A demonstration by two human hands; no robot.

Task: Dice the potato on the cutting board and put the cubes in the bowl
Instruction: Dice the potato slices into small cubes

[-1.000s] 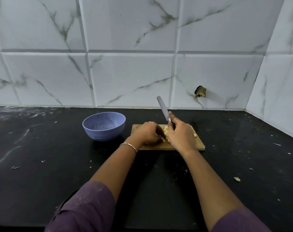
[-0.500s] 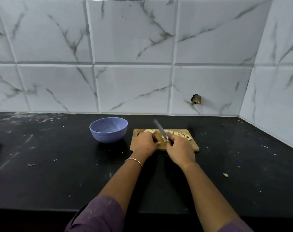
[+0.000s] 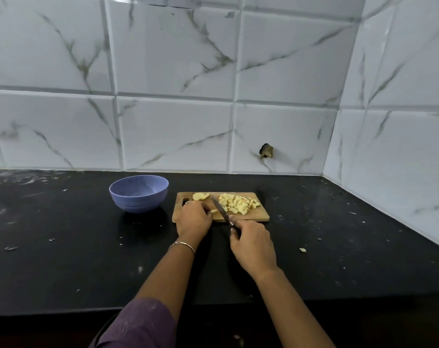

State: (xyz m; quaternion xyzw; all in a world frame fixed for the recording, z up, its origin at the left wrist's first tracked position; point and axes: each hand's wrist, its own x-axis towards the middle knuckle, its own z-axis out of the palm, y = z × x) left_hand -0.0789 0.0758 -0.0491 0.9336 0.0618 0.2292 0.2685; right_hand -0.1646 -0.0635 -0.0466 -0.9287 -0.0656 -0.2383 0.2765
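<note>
Purple sleeve [image 3: 138,322] covers the left arm at the bottom edge, and both bare forearms reach out over the black counter [image 3: 63,247]. A thin bracelet [image 3: 182,246] sits on the left wrist. The right hand [image 3: 251,244] is closed around the handle of the knife [image 3: 219,208], just short of the near edge of the board [image 3: 262,217]. The blade slants away and to the left across the wood.

The left hand [image 3: 193,218] rests on the near left part of the board. Its fingers curl down onto a small potato strip [image 3: 214,211], which pokes out just left of the blade. Right of the blade, a loose heap of cubes [image 3: 238,203] lies over the middle and right of the board. An uncut chunk [image 3: 200,196] lies near the far left corner, beyond the left hand.

A pale scrap [image 3: 302,250] lies on the counter, well to the right of the right hand. The blue bowl [image 3: 138,193] stands left of the board, near it but apart. Behind are white marbled tiles [image 3: 175,134], one with a chipped hole [image 3: 266,151].
</note>
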